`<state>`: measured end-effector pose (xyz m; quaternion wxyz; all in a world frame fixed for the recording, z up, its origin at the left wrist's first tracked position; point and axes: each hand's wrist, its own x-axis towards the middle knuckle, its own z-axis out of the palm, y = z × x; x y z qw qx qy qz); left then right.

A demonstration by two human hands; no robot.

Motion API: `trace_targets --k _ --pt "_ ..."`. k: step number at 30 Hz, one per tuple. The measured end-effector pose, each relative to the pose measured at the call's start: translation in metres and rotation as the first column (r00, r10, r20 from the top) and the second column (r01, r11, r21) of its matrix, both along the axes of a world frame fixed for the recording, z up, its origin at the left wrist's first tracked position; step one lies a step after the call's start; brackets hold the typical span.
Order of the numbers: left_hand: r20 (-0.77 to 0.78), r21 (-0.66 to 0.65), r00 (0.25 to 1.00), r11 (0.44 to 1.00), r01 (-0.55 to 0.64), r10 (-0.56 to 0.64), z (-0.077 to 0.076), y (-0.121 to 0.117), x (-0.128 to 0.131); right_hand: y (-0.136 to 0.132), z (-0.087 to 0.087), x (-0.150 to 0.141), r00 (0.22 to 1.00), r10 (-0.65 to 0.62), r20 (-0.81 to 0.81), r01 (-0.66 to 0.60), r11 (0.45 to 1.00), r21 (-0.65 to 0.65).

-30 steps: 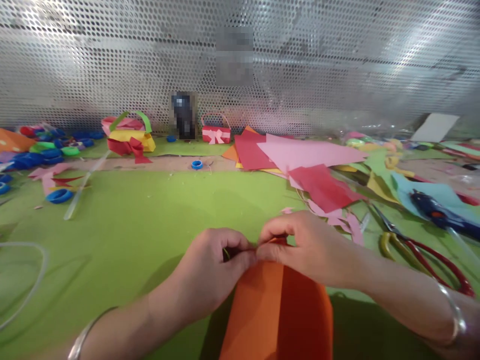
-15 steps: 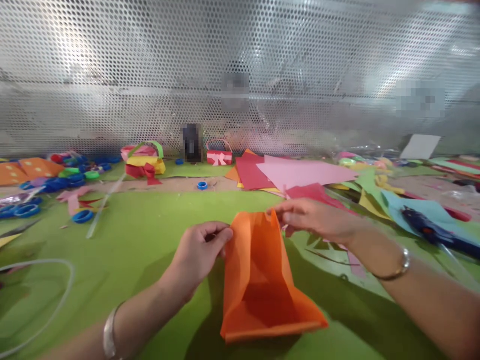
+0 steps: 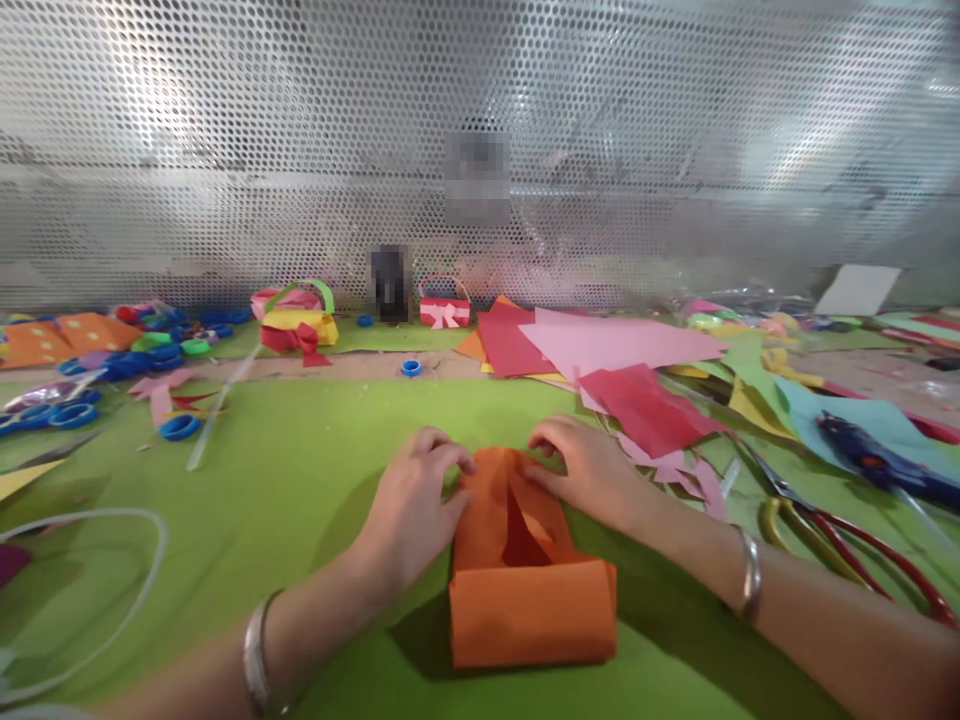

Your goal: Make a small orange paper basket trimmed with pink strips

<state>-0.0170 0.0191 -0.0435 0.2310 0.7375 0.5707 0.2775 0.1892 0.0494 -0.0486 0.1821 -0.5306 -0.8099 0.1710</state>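
Note:
A folded orange paper piece, shaped like an open box or bag, lies in front of me with its near end turned up as a broad flap. My left hand grips the far left side of it, thumb and fingers curled at the edge. At the far right side, my right hand has its thumb on an inward-leaning panel and its fingers bent round the top. Between the two side panels a dark narrow gap shows.
Right: scissors, a blue glue gun, red paper and pink sheets. Left: a clear stick, a white cord, blue rings. Small paper baskets stand before a perforated metal panel.
The near end of the orange paper has come up into a flap, and its sides have drawn inward. My right hand has moved down and closer to my left. Scissors have come into view at right.

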Motion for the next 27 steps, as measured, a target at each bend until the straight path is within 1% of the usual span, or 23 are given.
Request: trace_targets --k 2,4,5,6,9,12,15,18,22,27 --pt "-0.076 0.048 0.989 0.990 0.134 -0.130 -0.001 -0.001 -0.001 -0.002 -0.001 -0.002 0.999 0.020 0.046 -0.021 1.000 0.019" --pt "-0.130 0.043 0.954 0.960 0.277 -0.270 -0.003 -0.001 -0.001 -0.004 0.002 -0.001 0.992 0.094 0.089 -0.095 0.996 0.004" --pt "-0.139 0.029 0.939 0.947 0.321 -0.314 -0.003 -0.001 -0.002 -0.005 0.004 0.000 0.984 0.141 0.107 -0.140 0.990 -0.012" --pt "-0.135 0.015 0.934 0.942 0.335 -0.331 -0.003 -0.001 -0.002 -0.006 0.006 0.001 0.976 0.183 0.121 -0.181 0.983 -0.028" --pt "-0.162 -0.005 0.921 0.934 0.358 -0.354 -0.002 -0.003 -0.003 -0.008 0.015 0.006 0.951 0.266 0.158 -0.258 0.964 -0.068" --pt "-0.245 -0.034 0.887 0.918 0.395 -0.391 0.003 -0.005 -0.002 -0.012 0.021 0.009 0.928 0.304 0.215 -0.290 0.952 -0.094" --pt "-0.353 -0.086 0.839 0.907 0.411 -0.414 0.009 -0.007 0.000 -0.018 0.022 0.005 0.903 0.318 0.290 -0.305 0.948 -0.090" --pt "-0.429 -0.132 0.807 0.912 0.388 -0.406 0.014 -0.009 0.002 -0.022 0.019 0.000 0.874 0.338 0.349 -0.333 0.940 -0.077" --pt "-0.407 -0.176 0.818 0.913 0.367 -0.407 0.015 -0.011 0.001 -0.021 0.017 -0.001 0.863 0.350 0.364 -0.346 0.935 -0.080" --pt "-0.361 -0.185 0.834 0.909 0.374 -0.417 0.010 -0.010 -0.004 -0.017 0.015 0.005 0.861 0.385 0.333 -0.366 0.923 -0.121"
